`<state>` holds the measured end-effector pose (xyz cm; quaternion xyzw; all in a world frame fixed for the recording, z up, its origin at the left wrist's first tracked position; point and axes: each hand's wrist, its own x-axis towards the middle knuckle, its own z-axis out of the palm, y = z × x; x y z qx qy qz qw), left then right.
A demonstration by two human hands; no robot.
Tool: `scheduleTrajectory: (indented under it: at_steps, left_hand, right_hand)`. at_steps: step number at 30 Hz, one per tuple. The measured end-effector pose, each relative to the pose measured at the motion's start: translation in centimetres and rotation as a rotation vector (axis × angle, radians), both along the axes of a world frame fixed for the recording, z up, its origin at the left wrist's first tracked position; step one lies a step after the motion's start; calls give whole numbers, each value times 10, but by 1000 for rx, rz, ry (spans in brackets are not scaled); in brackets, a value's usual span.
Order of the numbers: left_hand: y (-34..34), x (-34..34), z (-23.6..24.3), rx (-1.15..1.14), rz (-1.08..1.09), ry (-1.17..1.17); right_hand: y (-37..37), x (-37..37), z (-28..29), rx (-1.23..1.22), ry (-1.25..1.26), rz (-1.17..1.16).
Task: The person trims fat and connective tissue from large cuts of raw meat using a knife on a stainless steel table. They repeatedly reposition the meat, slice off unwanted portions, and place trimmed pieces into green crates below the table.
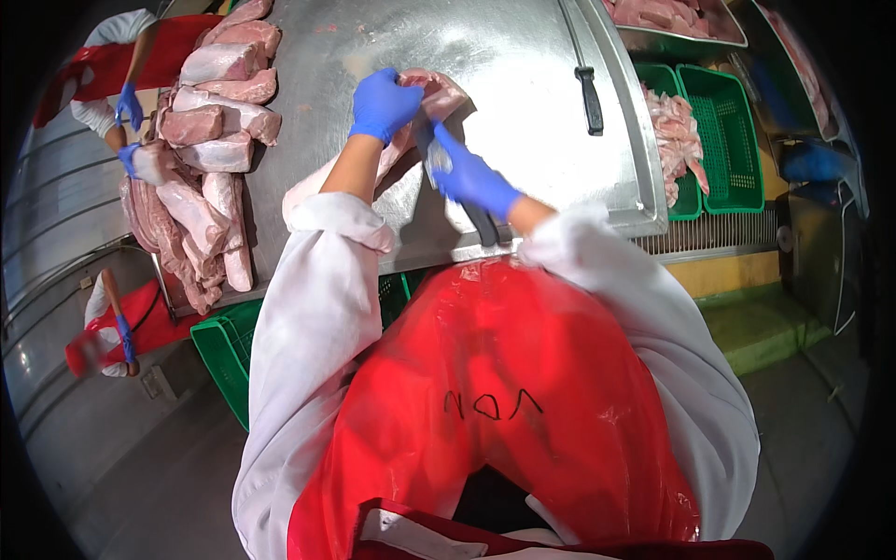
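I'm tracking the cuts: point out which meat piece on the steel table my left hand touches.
The pink meat piece under your left hand, by the knife, apart from the meat heap at the left of the steel table.

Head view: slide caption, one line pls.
Gloved left hand holds raw meat on a metal table while the gloved right hand grips a black-handled knife close by.

Head-mounted here, on the left fisheye of the pair, and we're staring steeply down over the apron [504, 364], looming close across the lower half! Left hand [385, 105] and right hand [471, 177] sit a little farther off, above centre, while the table [560, 168] runs beyond the top edge, its straight sides bending.
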<state>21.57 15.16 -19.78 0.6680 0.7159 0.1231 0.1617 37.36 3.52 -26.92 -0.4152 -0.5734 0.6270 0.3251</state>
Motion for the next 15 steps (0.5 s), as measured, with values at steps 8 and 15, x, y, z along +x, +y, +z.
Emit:
scheduleTrajectory:
  at_steps: [8, 15]
  left_hand:
    - [10, -19, 12, 102, 81, -155]
    - [-23, -22, 6, 596, 468, -572]
  right_hand:
    - [53, -42, -11, 70, -268, 158]
    - [39, -82, 3, 109, -262, 106]
